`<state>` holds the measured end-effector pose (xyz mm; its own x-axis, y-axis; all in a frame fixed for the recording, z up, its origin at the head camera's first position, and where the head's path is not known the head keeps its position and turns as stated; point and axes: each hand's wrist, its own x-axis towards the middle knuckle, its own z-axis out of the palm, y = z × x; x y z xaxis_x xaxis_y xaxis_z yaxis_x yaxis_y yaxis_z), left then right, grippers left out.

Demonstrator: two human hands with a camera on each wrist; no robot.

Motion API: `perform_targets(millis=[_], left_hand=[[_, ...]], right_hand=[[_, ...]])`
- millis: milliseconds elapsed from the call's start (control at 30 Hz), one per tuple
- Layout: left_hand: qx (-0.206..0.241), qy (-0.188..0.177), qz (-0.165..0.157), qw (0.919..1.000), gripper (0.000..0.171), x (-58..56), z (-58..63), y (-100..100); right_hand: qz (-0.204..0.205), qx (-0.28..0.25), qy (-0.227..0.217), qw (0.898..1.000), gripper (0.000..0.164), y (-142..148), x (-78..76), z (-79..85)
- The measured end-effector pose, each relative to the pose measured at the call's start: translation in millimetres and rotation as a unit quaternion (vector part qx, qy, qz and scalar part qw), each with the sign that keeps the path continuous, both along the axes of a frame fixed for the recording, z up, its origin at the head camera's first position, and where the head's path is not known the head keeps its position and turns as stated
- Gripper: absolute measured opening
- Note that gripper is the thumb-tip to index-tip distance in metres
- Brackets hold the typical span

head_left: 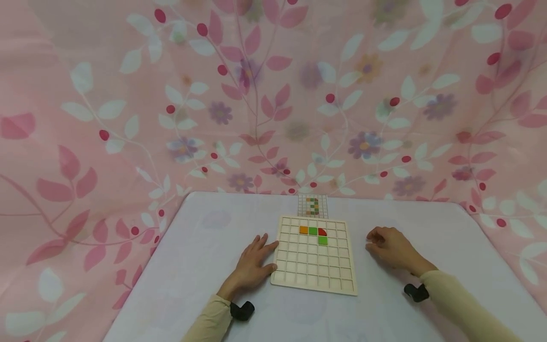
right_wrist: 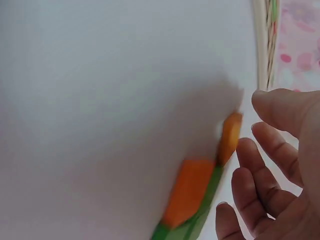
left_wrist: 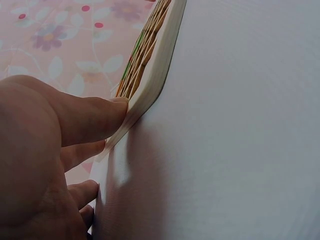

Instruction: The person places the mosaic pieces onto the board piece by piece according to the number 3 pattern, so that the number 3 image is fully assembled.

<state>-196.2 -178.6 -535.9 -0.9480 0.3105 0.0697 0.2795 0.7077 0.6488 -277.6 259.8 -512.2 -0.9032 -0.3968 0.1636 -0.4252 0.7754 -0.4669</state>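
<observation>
Green piece [right_wrist: 189, 229] blurred, cut off below in right wrist view — gridded card [head_left: 313, 206] too small to read.

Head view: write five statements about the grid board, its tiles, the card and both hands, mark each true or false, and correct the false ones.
1. The left hand touches the grid board. True.
2. The right hand rests on the grid board. False: it is off the board, to its right.
3. Four coloured tiles lie on the board. True.
4. The red tile is at the left end of the row of three. False: it is at the right end; the orange tile is at the left end.
5. The patterned card lies by the board's far edge. True.
</observation>
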Motion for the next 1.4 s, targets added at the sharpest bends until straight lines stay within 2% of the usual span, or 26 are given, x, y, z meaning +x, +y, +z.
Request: perform_targets(millis=[267, 500, 667, 833, 1067, 1233, 1400], left_hand=[[0.002, -0.001, 0.010, 0.9999, 0.061, -2.1, 2.3, 1.3], [0.003, -0.004, 0.006, 1.0000, 0.061, -2.4, 2.3, 2.2], [0.004, -0.002, 0.011, 0.9999, 0.061, -2.7, 1.8, 2.7], [0.002, -0.001, 0.008, 1.0000, 0.061, -2.6, 2.0, 3.0], [0.007, -0.001, 0.007, 1.0000, 0.061, 0.7, 5.1, 3.0], [0.007, 0.000, 0.007, 0.9999, 0.061, 3.1, 6.4, 3.2], [0.007, 0.000, 0.006, 1.0000, 0.061, 3.5, 5.2, 3.4]], right_hand=[[-0.027, 0.040, 0.015, 0.999, 0.031, 24.3, 6.1, -1.5], [-0.043, 0.054, 0.012, 0.998, 0.029, 30.2, 17.4, -1.1], [-0.050, 0.047, 0.022, 0.997, 0.027, 30.4, 22.8, -2.3], [-0.067, 0.045, 0.013, 0.997, 0.028, 29.5, 26.7, -6.6], [-0.066, 0.041, 0.039, 0.996, 0.026, 28.4, 31.0, -13.3], [-0.069, 0.048, 0.043, 0.996, 0.025, 26.6, 34.5, -14.6], [-0.066, 0.029, 0.041, 0.997, 0.024, 22.5, 36.9, -14.6]])
